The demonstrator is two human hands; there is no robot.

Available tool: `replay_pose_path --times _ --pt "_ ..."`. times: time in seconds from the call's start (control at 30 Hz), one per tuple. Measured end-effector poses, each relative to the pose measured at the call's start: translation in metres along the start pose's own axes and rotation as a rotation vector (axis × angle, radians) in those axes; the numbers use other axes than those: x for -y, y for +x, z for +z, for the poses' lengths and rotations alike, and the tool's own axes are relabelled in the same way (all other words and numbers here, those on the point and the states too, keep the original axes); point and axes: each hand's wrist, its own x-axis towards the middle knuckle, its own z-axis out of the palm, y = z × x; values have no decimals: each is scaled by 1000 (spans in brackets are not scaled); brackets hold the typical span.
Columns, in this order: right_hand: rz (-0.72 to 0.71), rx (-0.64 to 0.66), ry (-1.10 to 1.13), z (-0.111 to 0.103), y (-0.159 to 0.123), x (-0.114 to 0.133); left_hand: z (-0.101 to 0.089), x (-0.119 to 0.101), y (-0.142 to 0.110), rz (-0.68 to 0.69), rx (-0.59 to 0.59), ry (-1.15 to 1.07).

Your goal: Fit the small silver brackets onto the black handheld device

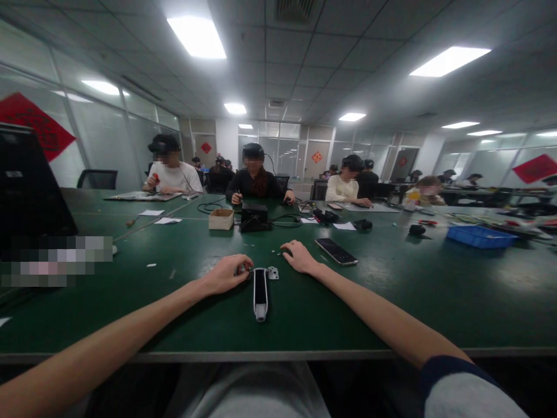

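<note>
A long, narrow black and silver device (260,293) lies lengthwise on the green table (391,302) in front of me. My left hand (226,273) rests beside its far end with fingers curled around a small dark part I cannot make out. A small silver bracket (273,272) lies right of the device's far end. My right hand (297,256) rests palm down on the table just beyond the bracket, fingers bent toward some tiny screws (275,252).
A phone (336,251) lies right of my right hand. Farther off sit a cardboard box (221,219), a black unit with cables (255,216), a blue tray (478,235), and a monitor (30,186) at left. Several people work along the table's far side.
</note>
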Motion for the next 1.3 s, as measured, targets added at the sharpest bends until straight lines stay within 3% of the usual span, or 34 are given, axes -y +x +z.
replay_pose_path --times 0.3,0.53,0.83,1.3 --pt "-118 88 35 2 5 -5 0 -1 -1 -11 5 1" --pt "-174 23 29 -11 -4 9 0 1 -1 -20 10 -10" --pt "-267 -14 188 -30 -27 34 0 2 -1 -19 -6 16" --pt "-305 164 240 -37 -34 52 -2 2 -2 -14 21 63"
